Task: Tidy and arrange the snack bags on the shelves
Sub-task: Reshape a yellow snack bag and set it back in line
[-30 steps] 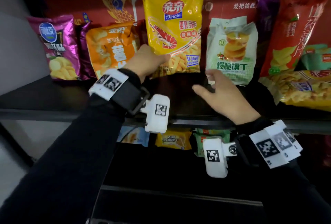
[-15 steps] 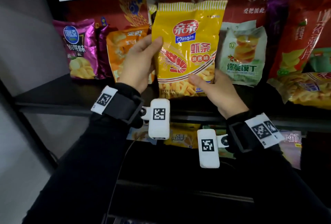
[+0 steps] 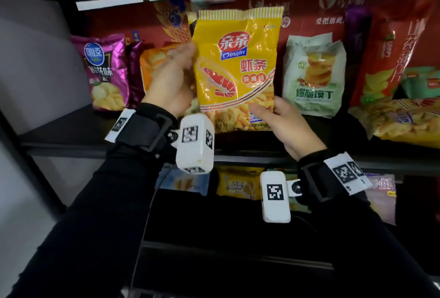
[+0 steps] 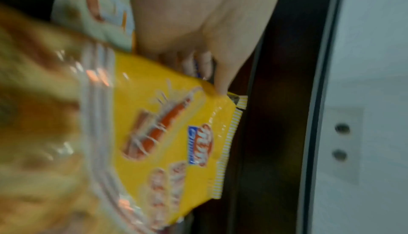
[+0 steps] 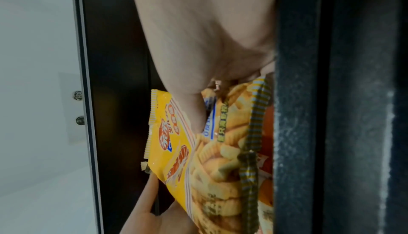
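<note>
- The yellow shrimp-stick bag is upright above the upper shelf, held between both hands in front of the row of snacks.
- The left hand grips the bag's left edge, thumb on the front near the top corner and the other fingers behind it.
- The right hand pinches the lower right corner, thumb pressed on the front over the printed sticks.
- On the shelf to the left stand a purple chip bag and an orange bag, the latter partly hidden by the left hand.
- To the right stand a pale green bag and a tall red chip bag.
- Another yellow shrimp-stick pack lies flat at the far right.
- More snack packs sit on the lower shelf, behind the wrists.
</note>
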A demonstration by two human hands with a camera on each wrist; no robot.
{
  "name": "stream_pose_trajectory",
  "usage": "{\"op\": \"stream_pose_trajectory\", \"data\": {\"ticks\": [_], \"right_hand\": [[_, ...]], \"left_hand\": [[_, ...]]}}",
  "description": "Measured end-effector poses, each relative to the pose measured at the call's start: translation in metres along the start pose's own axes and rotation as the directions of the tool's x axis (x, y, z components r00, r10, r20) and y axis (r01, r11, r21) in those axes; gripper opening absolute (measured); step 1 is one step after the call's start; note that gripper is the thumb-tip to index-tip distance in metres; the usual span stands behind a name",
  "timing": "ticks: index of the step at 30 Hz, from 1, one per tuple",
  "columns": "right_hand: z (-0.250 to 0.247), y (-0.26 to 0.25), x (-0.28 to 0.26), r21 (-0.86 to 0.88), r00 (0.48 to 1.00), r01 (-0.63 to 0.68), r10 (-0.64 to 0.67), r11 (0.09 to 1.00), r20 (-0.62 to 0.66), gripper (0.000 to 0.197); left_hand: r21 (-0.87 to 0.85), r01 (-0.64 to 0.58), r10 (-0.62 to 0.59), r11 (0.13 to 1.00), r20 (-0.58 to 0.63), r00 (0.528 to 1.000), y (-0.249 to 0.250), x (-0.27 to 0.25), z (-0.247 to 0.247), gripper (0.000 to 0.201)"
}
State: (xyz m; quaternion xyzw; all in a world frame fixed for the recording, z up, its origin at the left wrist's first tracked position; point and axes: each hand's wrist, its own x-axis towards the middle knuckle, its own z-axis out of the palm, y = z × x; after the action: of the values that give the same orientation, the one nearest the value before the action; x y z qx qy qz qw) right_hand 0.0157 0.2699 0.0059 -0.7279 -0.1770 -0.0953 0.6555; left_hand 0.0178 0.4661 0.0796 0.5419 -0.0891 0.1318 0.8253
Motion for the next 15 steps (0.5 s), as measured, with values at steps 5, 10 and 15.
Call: {"op": "stream_pose_trajectory", "data": {"ticks": [5, 10, 15], "right_hand": [[0.019, -0.003, 0.006, 0.071, 0.999, 0.003, 0.0, 0.997, -0.054, 0.011], [0.037, 0.006, 0.014, -0.149, 1.0, 0.011, -0.011, 0.989, 0.003, 0.037], [0.045, 0.015, 0.017, -0.534, 0.981, 0.117, -0.012, 0.837, 0.196, 0.032]], "left_hand": [[0.66, -0.015, -0.085, 0.751, 0.119, 0.989, -0.019, -0.021, -0.023, 0.06], [0.518, -0.243, 0.309, 0.82, -0.043, 0.95, 0.003, -0.031, -0.075, 0.052], [0.659, -0.283, 0.665, 0.697, -0.445, 0.6, 0.038, -0.034, -0.165, 0.039]]}}
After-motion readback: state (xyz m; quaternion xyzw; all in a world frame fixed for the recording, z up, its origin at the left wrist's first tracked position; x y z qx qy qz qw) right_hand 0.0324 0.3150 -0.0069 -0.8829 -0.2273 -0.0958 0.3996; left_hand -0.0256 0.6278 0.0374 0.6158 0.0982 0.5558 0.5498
